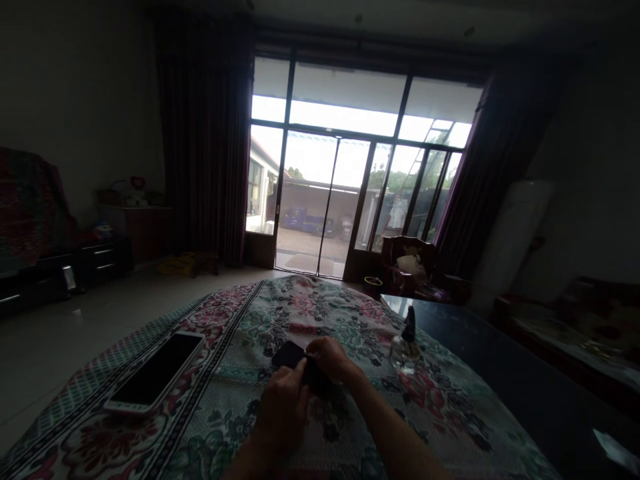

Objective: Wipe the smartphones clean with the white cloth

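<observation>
A dark, flat object (289, 355) lies on the patterned tablecloth (350, 420) in front of me; the dim light hides its exact kind. My left hand (284, 400) is at its near edge, fingers curled and the index finger reaching to its surface. Over its right side, my right hand (327, 358) is closed in a pinch. A tiny pale spot shows at those fingertips, too small to name. Both hands' fingertips nearly meet. To the right stands a clear spray bottle (404, 353) with a black nozzle. A white-framed phone (157, 371) with a dark screen lies to the left.
Beyond the cloth's right side extends a dark tabletop (465, 333). A wooden armchair (410, 263) stands by the glass doors (310, 200), with dark curtains (205, 147) beside them. Low black drawers (103, 260) are at the far left. A pale item (616, 450) lies at the lower right.
</observation>
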A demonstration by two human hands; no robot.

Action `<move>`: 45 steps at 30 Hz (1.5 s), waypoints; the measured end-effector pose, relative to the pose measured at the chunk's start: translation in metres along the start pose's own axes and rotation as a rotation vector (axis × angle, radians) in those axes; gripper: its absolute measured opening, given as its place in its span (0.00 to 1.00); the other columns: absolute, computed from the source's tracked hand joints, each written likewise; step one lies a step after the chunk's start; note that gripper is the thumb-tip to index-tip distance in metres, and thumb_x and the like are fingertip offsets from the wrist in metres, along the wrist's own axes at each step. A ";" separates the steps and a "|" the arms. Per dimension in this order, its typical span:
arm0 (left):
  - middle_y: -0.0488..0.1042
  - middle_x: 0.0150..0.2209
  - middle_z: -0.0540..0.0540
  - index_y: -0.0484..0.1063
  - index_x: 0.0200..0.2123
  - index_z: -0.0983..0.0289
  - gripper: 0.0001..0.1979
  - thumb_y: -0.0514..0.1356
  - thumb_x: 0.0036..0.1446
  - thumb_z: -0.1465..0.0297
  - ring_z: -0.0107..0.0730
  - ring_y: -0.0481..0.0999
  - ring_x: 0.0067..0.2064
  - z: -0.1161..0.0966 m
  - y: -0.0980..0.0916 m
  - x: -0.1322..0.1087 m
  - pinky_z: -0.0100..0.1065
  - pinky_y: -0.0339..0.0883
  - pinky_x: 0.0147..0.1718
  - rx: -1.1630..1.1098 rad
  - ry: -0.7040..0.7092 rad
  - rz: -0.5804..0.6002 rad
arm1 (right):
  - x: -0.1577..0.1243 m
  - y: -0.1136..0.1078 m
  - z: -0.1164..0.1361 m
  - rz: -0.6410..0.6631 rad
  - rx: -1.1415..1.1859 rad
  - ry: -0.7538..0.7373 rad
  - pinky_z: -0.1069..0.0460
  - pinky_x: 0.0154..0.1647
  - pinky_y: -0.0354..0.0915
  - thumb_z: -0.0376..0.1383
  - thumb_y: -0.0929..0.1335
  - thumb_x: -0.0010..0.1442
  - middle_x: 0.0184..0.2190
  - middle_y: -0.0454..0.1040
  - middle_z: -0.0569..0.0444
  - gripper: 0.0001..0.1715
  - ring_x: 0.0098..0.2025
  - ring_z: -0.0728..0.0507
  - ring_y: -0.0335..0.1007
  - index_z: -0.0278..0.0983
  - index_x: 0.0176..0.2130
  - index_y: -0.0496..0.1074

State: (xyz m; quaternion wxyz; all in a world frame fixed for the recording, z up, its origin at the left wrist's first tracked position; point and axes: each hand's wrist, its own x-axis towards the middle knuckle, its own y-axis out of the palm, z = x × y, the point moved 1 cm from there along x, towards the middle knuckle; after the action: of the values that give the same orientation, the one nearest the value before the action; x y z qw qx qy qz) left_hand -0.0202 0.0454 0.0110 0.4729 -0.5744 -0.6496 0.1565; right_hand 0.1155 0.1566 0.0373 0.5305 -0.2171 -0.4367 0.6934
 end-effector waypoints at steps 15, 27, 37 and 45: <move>0.55 0.68 0.62 0.51 0.68 0.62 0.52 0.67 0.39 0.62 0.56 0.45 0.70 0.030 -0.010 0.046 0.56 0.37 0.65 0.032 0.000 0.371 | -0.068 -0.008 -0.031 -0.389 0.162 -0.041 0.48 0.56 0.64 0.23 0.61 0.50 0.47 0.77 0.50 0.25 0.51 0.43 0.72 0.39 0.44 0.75; 0.68 0.59 0.62 0.64 0.61 0.61 0.44 0.69 0.39 0.57 0.56 0.64 0.61 0.034 -0.010 0.042 0.51 0.44 0.64 0.105 0.074 0.315 | -0.075 0.005 -0.032 -0.400 0.110 -0.037 0.48 0.57 0.62 0.29 0.63 0.60 0.49 0.74 0.46 0.15 0.52 0.41 0.70 0.38 0.41 0.76; 0.72 0.55 0.61 0.70 0.55 0.62 0.35 0.66 0.41 0.58 0.54 0.68 0.57 0.018 -0.002 0.040 0.45 0.55 0.58 0.103 0.129 0.343 | -0.084 0.001 -0.016 -0.280 -0.009 -0.120 0.52 0.47 0.61 0.26 0.63 0.58 0.36 0.78 0.52 0.15 0.42 0.43 0.71 0.40 0.34 0.77; 0.70 0.58 0.61 0.68 0.59 0.62 0.40 0.67 0.40 0.59 0.53 0.68 0.56 0.013 -0.005 0.039 0.43 0.58 0.56 0.120 0.060 0.335 | -0.097 -0.016 0.004 -0.134 -0.089 -0.118 0.55 0.35 0.61 0.26 0.64 0.50 0.31 0.77 0.50 0.14 0.34 0.46 0.71 0.38 0.27 0.77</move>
State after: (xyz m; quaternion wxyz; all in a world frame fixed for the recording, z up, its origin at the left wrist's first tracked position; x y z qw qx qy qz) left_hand -0.0290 0.0832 0.0250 0.4926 -0.6498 -0.5199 0.2545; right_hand 0.1541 0.0664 0.0370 0.5388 -0.1693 -0.5111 0.6479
